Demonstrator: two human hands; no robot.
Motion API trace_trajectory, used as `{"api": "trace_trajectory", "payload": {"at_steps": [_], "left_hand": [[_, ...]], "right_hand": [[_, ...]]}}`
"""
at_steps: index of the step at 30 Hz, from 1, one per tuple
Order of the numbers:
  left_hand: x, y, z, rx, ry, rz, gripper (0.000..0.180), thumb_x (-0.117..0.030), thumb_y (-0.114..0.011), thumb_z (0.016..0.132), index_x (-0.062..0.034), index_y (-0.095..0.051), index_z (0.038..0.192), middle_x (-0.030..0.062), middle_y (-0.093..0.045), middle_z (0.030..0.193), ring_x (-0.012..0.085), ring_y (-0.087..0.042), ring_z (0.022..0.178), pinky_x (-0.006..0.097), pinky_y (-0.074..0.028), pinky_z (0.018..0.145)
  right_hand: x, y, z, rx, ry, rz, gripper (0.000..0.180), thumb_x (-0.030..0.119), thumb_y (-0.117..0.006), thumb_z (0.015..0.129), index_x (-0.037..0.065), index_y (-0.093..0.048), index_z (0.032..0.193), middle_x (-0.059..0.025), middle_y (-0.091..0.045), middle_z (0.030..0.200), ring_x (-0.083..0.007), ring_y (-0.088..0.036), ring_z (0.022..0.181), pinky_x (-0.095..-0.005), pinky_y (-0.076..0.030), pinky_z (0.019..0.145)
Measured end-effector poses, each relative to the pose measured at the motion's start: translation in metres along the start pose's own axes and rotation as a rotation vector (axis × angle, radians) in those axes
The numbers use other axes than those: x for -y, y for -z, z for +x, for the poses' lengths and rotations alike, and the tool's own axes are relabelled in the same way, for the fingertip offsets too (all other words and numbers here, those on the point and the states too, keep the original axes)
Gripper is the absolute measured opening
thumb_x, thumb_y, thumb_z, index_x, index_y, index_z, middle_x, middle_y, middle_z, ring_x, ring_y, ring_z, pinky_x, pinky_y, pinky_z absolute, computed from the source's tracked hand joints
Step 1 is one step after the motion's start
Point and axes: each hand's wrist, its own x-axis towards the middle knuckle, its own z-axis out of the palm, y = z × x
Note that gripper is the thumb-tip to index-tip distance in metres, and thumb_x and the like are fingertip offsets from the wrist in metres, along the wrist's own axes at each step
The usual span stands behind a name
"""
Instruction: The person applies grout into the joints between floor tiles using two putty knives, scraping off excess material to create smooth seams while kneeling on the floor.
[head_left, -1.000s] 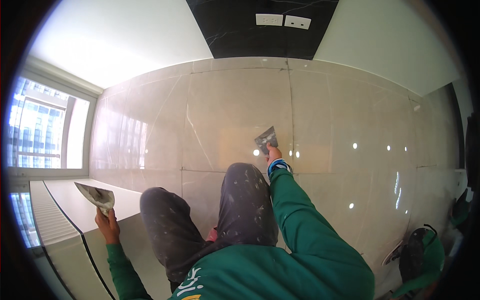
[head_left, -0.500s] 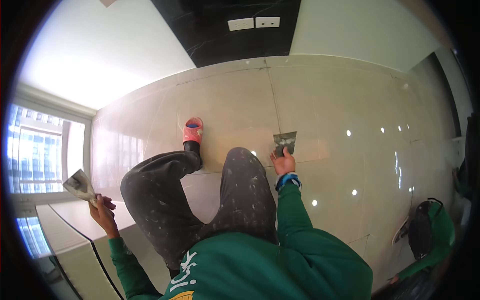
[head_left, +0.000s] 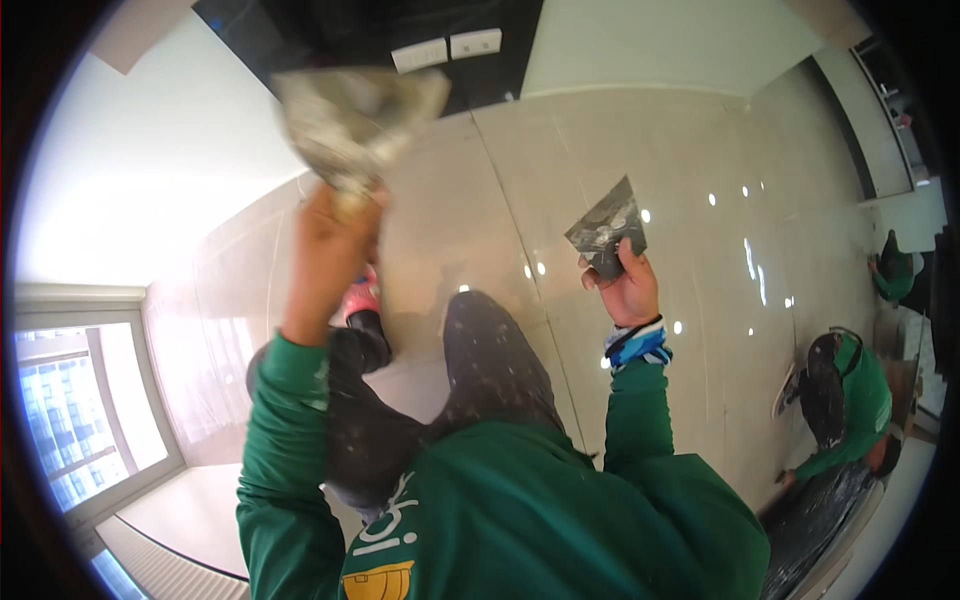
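Observation:
My left hand (head_left: 335, 250) is raised in front of the far wall, its fingers closed around the handle of a wide putty knife (head_left: 360, 115). The knife's blade fans out upward, pale and smeared, and is slightly blurred by motion. Lower and to the right, my right hand (head_left: 635, 292) grips a dark, flat scraper (head_left: 608, 225) by its narrow end, the thumb pressed on its face. Whitish filler streaks that scraper's broad blade. Neither tool touches the wall or the other tool.
Beige glossy tiles (head_left: 680, 180) cover the floor. A black marble panel (head_left: 360, 35) with white sockets (head_left: 475, 43) stands ahead between pale walls. A window (head_left: 85, 410) is at left. At right a person in green (head_left: 860, 400) bends down, with another person (head_left: 893, 268) farther off.
My left hand has swung up and to the right with the putty knife, from beside my knee to before the wall. My right hand has lifted the scraper slightly up and to the right.

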Motion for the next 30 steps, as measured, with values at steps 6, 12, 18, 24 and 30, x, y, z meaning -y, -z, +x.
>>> {"api": "trace_trajectory", "payload": {"at_steps": [6,12,18,24,30], "left_hand": [[0.032,-0.019,0.015,0.171,0.052,-0.178,0.033,-0.019,-0.07,0.099,0.002,-0.057,0.121,0.0,-0.057,0.07,0.0073,-0.053,0.052,0.025,-0.045,0.046],[0.024,-0.023,0.011,0.125,0.014,-0.231,0.034,-0.019,-0.069,0.1,0.0011,-0.056,0.123,-0.0015,-0.057,0.072,0.0061,-0.05,0.05,0.024,-0.043,0.045],[0.027,-0.014,0.0,0.176,0.039,-0.222,0.034,-0.017,-0.07,0.098,0.0002,-0.058,0.125,-0.0003,-0.058,0.071,0.0073,-0.052,0.052,0.027,-0.044,0.047],[0.03,-0.002,0.004,-0.079,0.029,-0.157,0.023,-0.018,-0.072,0.097,-0.0035,-0.061,0.111,-0.0031,-0.055,0.065,0.0058,-0.05,0.048,0.023,-0.04,0.043],[-0.006,0.029,-0.001,-0.255,0.041,-0.223,0.021,-0.023,-0.072,0.098,-0.0067,-0.061,0.106,-0.0025,-0.054,0.074,0.0057,-0.048,0.055,0.022,-0.038,0.048]], "right_hand": [[0.061,-0.146,0.065,0.217,0.704,-1.205,0.031,-0.005,-0.055,0.098,0.002,-0.068,0.126,-0.0136,-0.07,0.12,-0.0283,-0.067,0.106,-0.0334,-0.051,0.093],[0.081,-0.212,0.082,0.478,1.042,-1.829,0.06,-0.01,-0.06,0.072,0.014,-0.07,0.126,-0.0081,-0.065,0.126,-0.0315,-0.06,0.117,-0.042,-0.05,0.098],[0.065,-0.22,0.089,0.52,1.028,-1.942,0.052,-0.007,-0.061,0.077,0.016,-0.071,0.123,-0.0047,-0.065,0.127,-0.0284,-0.058,0.119,-0.0426,-0.047,0.099],[0.066,-0.177,0.086,0.648,0.731,-1.793,0.039,-0.003,-0.062,0.083,0.011,-0.072,0.117,-0.0046,-0.071,0.116,-0.0289,-0.062,0.113,-0.0411,-0.049,0.096],[-0.016,0.001,0.059,-0.021,0.105,-1.236,0.028,0.012,-0.061,0.098,0.004,-0.069,0.124,-0.0206,-0.072,0.11,-0.0401,-0.067,0.1,-0.0434,-0.054,0.092]]}}
